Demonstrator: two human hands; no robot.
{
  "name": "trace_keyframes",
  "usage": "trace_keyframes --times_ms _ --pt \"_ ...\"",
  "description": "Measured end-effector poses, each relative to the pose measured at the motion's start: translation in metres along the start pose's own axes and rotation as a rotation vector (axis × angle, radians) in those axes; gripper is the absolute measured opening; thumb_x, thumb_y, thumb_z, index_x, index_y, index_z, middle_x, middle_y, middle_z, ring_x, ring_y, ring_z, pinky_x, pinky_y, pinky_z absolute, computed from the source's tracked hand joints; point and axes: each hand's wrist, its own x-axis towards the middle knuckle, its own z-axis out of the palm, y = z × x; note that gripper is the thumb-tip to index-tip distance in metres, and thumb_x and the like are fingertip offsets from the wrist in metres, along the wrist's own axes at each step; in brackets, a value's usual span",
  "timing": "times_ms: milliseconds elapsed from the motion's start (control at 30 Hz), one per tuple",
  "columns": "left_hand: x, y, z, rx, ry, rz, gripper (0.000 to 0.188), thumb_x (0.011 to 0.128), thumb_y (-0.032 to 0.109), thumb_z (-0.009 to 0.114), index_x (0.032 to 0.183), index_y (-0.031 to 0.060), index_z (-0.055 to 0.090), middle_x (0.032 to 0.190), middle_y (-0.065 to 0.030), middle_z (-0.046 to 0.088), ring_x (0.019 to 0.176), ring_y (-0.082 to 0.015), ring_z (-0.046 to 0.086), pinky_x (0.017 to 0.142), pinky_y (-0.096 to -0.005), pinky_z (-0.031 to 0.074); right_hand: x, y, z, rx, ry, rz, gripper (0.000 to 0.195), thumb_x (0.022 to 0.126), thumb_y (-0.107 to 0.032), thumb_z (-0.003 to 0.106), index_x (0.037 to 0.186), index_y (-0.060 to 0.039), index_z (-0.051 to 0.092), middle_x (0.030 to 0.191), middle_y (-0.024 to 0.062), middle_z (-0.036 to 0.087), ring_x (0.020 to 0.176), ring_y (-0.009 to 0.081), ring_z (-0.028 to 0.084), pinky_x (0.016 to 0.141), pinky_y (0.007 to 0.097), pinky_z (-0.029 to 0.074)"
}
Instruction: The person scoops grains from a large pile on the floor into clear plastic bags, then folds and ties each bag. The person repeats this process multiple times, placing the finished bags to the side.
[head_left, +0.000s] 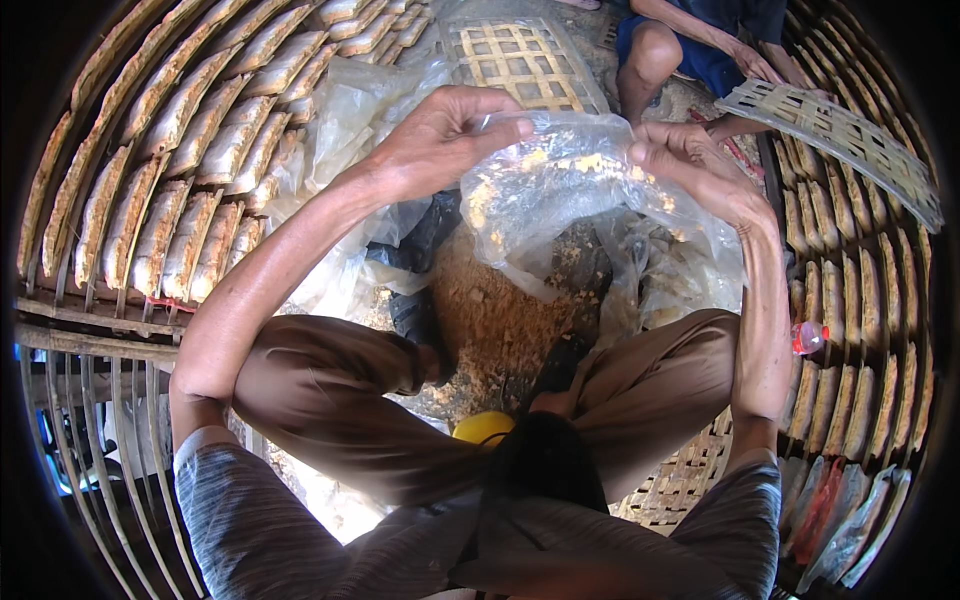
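A clear plastic sheet (544, 199) is stretched between my two hands above the ground. Pale yellow crumbs cling to it. My left hand (461, 131) pinches its upper left corner between thumb and fingers. At the other upper corner, my right hand (686, 165) grips the edge, its fingertips partly hidden. Underneath, between my feet, lies a brown, crumb-strewn surface (480, 307), which the sheet partly covers. More crumpled clear plastic (352, 112) is heaped past my left forearm, and another pile (679, 266) lies inside my right forearm.
Slatted racks hold rows of crusted slabs on the left (157, 232) and right (832, 292). A woven bamboo lattice panel (525, 64) lies ahead. At the upper right, another person's hands hold a second lattice panel (832, 139). A red-capped bottle (808, 337) sits beside my right forearm.
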Motion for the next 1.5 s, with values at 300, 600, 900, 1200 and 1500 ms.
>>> trace_keyframes --times_ms 300,600,900,1200,1500 --pt "0.009 0.02 0.017 0.141 0.087 0.394 0.025 0.107 0.025 0.071 0.117 0.0041 0.079 0.092 -0.007 0.077 0.082 -0.0125 0.069 0.075 -0.0331 0.057 0.004 -0.034 0.017 -0.069 -0.049 -0.047 0.022 0.096 -0.019 0.084 0.103 0.0011 0.081 0.081 -0.0013 0.072 0.076 0.0062 0.064 0.07 0.0246 0.052" --pt "0.009 0.026 0.012 0.193 0.099 0.365 0.022 0.105 0.022 0.072 0.114 0.0047 0.081 0.096 -0.0082 0.08 0.082 -0.0143 0.073 0.073 -0.0322 0.059 0.006 -0.018 0.015 -0.018 -0.147 -0.089 0.039 0.097 -0.038 0.081 0.091 0.0008 0.08 0.065 0.0006 0.063 0.059 0.0124 0.055 0.053 0.0338 0.041" --pt "0.001 0.013 -0.012 0.235 0.205 0.306 0.022 0.105 0.025 0.071 0.115 0.0093 0.082 0.101 -0.0066 0.081 0.091 -0.0146 0.075 0.079 -0.034 0.062 -0.004 -0.009 0.002 -0.104 -0.066 -0.024 0.036 0.096 -0.033 0.079 0.095 0.0028 0.081 0.08 0.0108 0.076 0.075 0.0165 0.07 0.069 0.0342 0.053" --pt "-0.012 0.003 -0.042 0.279 0.301 0.203 0.026 0.106 0.028 0.069 0.118 0.0082 0.081 0.102 -0.0067 0.081 0.095 -0.0151 0.075 0.085 -0.0361 0.062 -0.012 -0.009 -0.032 -0.238 -0.197 -0.046 0.026 0.098 -0.024 0.074 0.1 0.001 0.081 0.081 0.0065 0.076 0.073 0.0132 0.066 0.066 0.0311 0.051" --pt "-0.004 0.01 -0.017 0.1 0.183 0.251 0.024 0.106 0.031 0.07 0.115 0.0113 0.082 0.104 -0.0092 0.08 0.093 -0.0166 0.075 0.084 -0.0373 0.062 0.009 -0.037 0.031 -0.059 0.081 -0.309 0.027 0.098 -0.023 0.079 0.107 0.0027 0.079 0.087 0.0079 0.077 0.082 0.0142 0.07 0.079 0.0328 0.057"
